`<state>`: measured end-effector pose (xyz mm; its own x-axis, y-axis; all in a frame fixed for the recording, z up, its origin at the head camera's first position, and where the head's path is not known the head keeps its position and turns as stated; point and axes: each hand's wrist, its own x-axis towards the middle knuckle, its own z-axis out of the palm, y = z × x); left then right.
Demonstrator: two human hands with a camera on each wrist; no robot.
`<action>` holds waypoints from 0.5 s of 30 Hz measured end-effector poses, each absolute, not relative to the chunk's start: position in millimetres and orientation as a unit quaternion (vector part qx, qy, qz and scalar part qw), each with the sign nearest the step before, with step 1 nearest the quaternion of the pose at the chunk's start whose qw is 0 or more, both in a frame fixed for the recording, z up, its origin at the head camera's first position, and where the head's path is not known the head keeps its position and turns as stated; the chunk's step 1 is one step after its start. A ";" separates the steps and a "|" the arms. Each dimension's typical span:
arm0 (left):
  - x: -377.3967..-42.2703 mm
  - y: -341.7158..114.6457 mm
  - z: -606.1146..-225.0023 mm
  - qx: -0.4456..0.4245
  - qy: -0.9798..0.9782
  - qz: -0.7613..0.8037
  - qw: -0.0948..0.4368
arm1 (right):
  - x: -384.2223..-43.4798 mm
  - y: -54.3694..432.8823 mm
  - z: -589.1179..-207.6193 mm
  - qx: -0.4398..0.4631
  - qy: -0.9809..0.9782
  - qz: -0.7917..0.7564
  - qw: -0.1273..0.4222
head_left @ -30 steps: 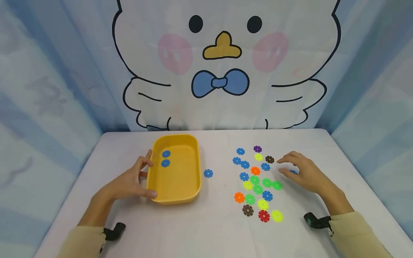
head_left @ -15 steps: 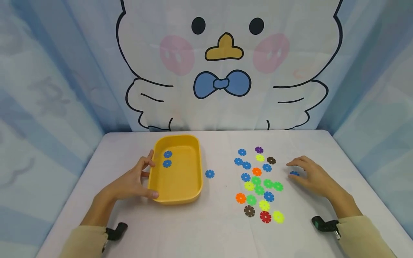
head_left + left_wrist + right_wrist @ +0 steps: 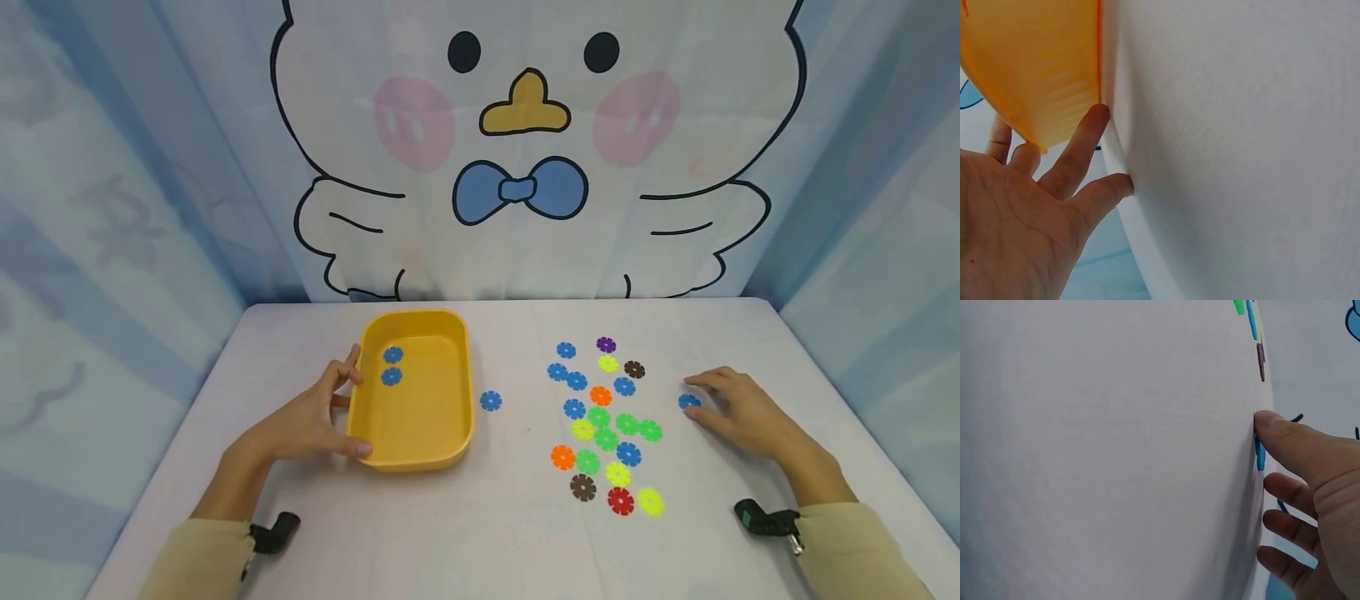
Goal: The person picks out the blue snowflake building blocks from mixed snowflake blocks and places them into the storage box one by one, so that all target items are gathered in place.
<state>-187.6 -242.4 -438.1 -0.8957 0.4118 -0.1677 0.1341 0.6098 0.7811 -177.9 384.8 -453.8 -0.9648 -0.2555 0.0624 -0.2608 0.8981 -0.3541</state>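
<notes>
My left hand (image 3: 315, 421) holds the left side of a yellow plastic tray (image 3: 411, 437), its thumb over the near corner rim and its fingers spread along the outer wall. Two blue notched discs (image 3: 392, 377) lie inside the tray. In the left wrist view, one fingertip (image 3: 1102, 111) meets the tray's lower edge while another touches the white tabletop. Far right, my right hand (image 3: 750, 417) stands over a single blue notched disc (image 3: 687, 401), thumb and index finger on either side of it. The right wrist view shows the thumb (image 3: 1285, 440) right at that disc, other fingers loosely bent.
Several notched discs lie scattered right of centre: blue, green, yellow, orange, brown, red (image 3: 620, 501) and purple (image 3: 606, 344). One blue disc (image 3: 491, 401) sits by itself just right of the tray. A cartoon-printed curtain (image 3: 525, 250) closes off the table's back edge.
My right hand has moved right and slightly down, away from the brown disc, and lowered to the lone blue disc. The left hand and the tray have kept their places.
</notes>
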 end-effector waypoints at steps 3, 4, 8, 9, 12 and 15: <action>-187.4 -242.1 -438.1 0.157 0.881 0.414 0.167 | -177.3 387.0 -455.2 0.128 -0.974 0.185 0.002; -187.4 -242.0 -438.1 0.157 0.881 0.413 0.167 | -177.1 387.7 -455.8 0.130 -0.974 0.186 0.003; -187.4 -241.8 -438.7 0.157 0.881 0.414 0.167 | -176.4 389.4 -457.5 0.141 -0.971 0.194 0.012; -187.4 -241.7 -438.6 0.157 0.881 0.414 0.167 | -176.5 389.4 -457.7 0.146 -0.970 0.195 0.017; -187.3 -241.5 -437.9 0.157 0.880 0.416 0.167 | -177.3 388.2 -457.9 0.155 -0.967 0.201 0.028; -187.4 -241.4 -437.2 0.161 0.880 0.416 0.165 | -178.2 386.2 -457.4 0.151 -0.967 0.205 0.025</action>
<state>-187.4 -241.4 -437.2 -0.8939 0.4201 -0.1565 0.1454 0.6020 0.7851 -178.2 386.2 -457.4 -0.9531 -0.2818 0.1107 -0.3025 0.8703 -0.3887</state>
